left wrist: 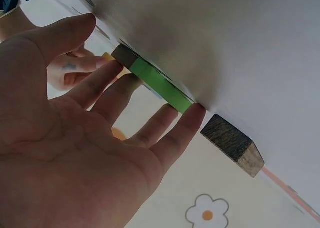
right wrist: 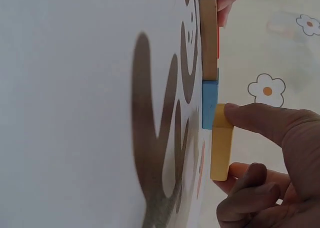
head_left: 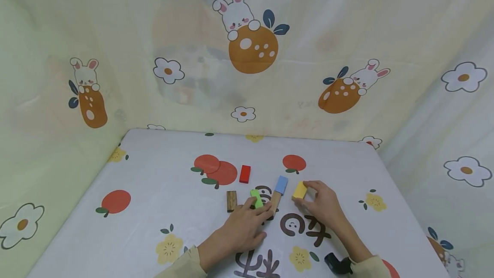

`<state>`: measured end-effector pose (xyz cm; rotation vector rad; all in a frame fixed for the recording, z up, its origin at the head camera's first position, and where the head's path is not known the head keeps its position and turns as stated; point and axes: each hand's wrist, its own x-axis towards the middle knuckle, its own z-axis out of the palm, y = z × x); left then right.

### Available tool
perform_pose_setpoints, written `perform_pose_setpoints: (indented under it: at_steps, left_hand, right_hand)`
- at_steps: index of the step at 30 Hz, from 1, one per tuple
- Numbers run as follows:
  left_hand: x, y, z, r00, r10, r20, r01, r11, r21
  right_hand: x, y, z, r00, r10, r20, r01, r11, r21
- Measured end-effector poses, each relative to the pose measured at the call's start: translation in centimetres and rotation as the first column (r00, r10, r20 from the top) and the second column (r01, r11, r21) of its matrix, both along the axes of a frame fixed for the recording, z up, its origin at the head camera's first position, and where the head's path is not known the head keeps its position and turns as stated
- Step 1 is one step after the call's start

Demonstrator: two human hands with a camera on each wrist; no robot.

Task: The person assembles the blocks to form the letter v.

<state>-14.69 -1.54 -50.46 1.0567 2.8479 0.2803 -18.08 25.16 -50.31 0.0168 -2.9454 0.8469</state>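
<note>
My right hand pinches a yellow block between thumb and fingers; the right wrist view shows the yellow block held by its ends. Just left of it lie a blue block and a light wooden block, end to end. My left hand reaches over the table with fingers spread and fairly straight. Its fingertips touch the green block and lie by the light wooden one, partly hiding both in the head view. A dark-grained wooden block sits left of those fingers.
A red block lies farther back on the table, whose white cover has printed fruit, flowers and lettering. Beside the right sleeve is a black object. Curtains printed with rabbits hang behind and at both sides.
</note>
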Motion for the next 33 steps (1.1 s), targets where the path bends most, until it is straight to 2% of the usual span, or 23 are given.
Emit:
perform_pose_setpoints:
  at_steps: [18,33]
  left_hand:
    - [-0.1,0.0,0.0,1.000,-0.006,0.003,0.006,1.000,-0.002]
    - [-0.2,-0.1,0.1,1.000,-0.007,0.024,0.007,1.000,0.001]
  right_hand:
    - [-2.0,-0.5,0.1,1.000,0.010,0.000,-0.010,1.000,-0.021]
    - [-2.8,-0.8,0.1,1.000,0.019,-0.001,-0.019,0.999,-0.030]
